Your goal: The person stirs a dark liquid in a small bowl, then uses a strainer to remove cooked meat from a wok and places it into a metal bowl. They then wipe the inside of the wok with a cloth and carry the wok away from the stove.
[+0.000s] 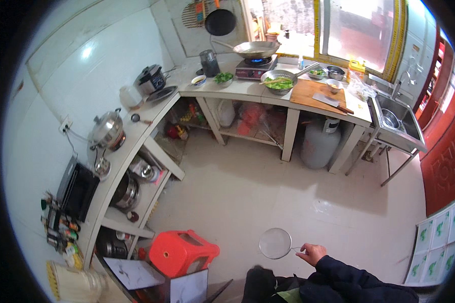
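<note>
My right hand (314,253) grips the thin wire handle of a round fine-mesh strainer (275,243), held out flat over the tiled floor (246,193). My left hand is out of view. Across the room, a metal wok (256,48) sits on a portable gas stove (254,69) with a blue flame burning. Leafy greens (282,84) and wooden chopsticks (272,80) lie in a long-handled metal colander (280,91) on the counter. Beside it, a cleaver (327,100) rests on a wooden cutting board (305,91).
A red plastic stool (182,253) stands at the lower left. Along the left counter are a lidded steamer pot (108,130) and an electric pressure cooker (151,79). A gas cylinder (320,146) stands below the counter, left of a steel sink (396,117).
</note>
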Demonstrator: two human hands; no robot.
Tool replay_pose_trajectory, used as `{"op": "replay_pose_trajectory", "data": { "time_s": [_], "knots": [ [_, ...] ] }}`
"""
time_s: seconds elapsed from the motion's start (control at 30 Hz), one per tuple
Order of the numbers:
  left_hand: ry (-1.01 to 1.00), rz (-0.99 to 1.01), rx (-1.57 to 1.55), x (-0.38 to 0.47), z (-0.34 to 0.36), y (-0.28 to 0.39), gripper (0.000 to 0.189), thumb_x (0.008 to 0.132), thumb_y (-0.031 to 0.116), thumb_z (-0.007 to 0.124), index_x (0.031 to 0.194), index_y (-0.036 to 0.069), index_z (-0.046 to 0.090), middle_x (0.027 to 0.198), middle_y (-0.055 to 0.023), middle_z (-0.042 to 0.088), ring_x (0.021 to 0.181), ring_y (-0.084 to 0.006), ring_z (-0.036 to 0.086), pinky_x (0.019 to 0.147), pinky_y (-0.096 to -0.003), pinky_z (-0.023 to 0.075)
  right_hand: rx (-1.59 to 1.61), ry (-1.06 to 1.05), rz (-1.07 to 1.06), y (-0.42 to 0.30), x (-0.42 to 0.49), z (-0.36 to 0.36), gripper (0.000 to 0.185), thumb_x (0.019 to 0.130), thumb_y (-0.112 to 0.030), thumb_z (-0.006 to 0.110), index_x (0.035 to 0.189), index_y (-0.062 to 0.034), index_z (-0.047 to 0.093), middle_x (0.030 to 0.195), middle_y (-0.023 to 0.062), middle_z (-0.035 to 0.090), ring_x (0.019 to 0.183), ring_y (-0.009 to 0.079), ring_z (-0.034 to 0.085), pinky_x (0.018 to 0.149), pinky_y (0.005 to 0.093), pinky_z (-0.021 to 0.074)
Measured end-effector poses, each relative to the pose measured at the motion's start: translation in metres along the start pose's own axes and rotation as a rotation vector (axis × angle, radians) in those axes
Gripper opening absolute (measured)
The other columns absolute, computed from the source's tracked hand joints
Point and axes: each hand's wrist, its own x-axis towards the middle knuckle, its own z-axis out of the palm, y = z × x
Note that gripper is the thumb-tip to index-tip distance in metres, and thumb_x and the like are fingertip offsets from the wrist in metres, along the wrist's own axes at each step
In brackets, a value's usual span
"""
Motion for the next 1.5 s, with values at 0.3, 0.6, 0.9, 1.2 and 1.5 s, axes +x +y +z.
{"op": "replay_pose_trajectory", "data": {
  "time_s": [0.3, 0.6, 0.9, 1.2, 1.5],
  "knots": [
    [-0.095, 0.058, -0.06, 0.129, 0.012, 0.079, 0.025, 0.088, 0.023, 0.062, 0.097, -0.001, 0.065, 0.09, -0.0122, 0.063, 0.084, -0.0273, 0.059, 0.076, -0.0388, 0.0477, -0.065, -0.078, -0.062, -0.037, 0.111, -0.008, 0.038, 0.081, -0.051, 0.07, 0.09, -0.0146, 0.065, 0.068, 0.0036, 0.067, 0.065, 0.0247, 0.067, 0.057, 0.0395, 0.0522],
    [-0.089, 0.07, -0.165, 0.243, 0.002, 0.164, 0.023, 0.086, 0.02, 0.064, 0.095, -0.001, 0.064, 0.085, -0.0113, 0.063, 0.079, -0.027, 0.059, 0.073, -0.0378, 0.0475, 0.172, 0.124, 0.113, -0.091, 0.261, -0.113, 0.037, 0.08, -0.047, 0.072, 0.086, -0.0112, 0.065, 0.065, 0.0052, 0.065, 0.062, 0.0246, 0.065, 0.057, 0.0373, 0.0506],
    [0.008, 0.604, -0.165, 0.346, -0.061, 0.334, 0.022, 0.081, 0.012, 0.069, 0.089, -0.006, 0.059, 0.077, -0.0169, 0.059, 0.07, -0.0266, 0.057, 0.067, -0.037, 0.0458, 0.829, 0.061, 0.272, -0.118, 0.399, -0.163, 0.043, 0.082, -0.043, 0.074, 0.087, -0.0013, 0.065, 0.076, 0.0072, 0.068, 0.07, 0.0158, 0.062, 0.066, 0.032, 0.0498],
    [0.023, 1.275, 0.181, 0.386, -0.107, 0.622, 0.023, 0.073, 0.007, 0.07, 0.094, 0.015, 0.072, 0.085, 0.0005, 0.062, 0.087, -0.0214, 0.06, 0.093, -0.043, 0.041, 1.291, 0.155, 0.001, -0.145, 0.593, -0.236, 0.052, 0.086, -0.028, 0.074, 0.125, 0.0028, 0.059, 0.105, 0.0067, 0.066, 0.09, 0.0098, 0.059, 0.079, 0.0256, 0.0484],
    [0.153, 1.305, 0.335, 0.451, -0.104, 0.703, 0.032, 0.075, 0.014, 0.07, 0.107, 0.021, 0.072, 0.126, -0.0028, 0.055, 0.123, -0.0221, 0.048, 0.108, -0.0486, 0.0298, 1.352, 0.095, 0.04, -0.151, 0.69, -0.256, 0.025, 0.091, -0.012, 0.064, 0.111, 0.0033, 0.063, 0.086, -0.0014, 0.064, 0.077, 0.0046, 0.053, 0.067, 0.0224, 0.0442]
  ]
}}
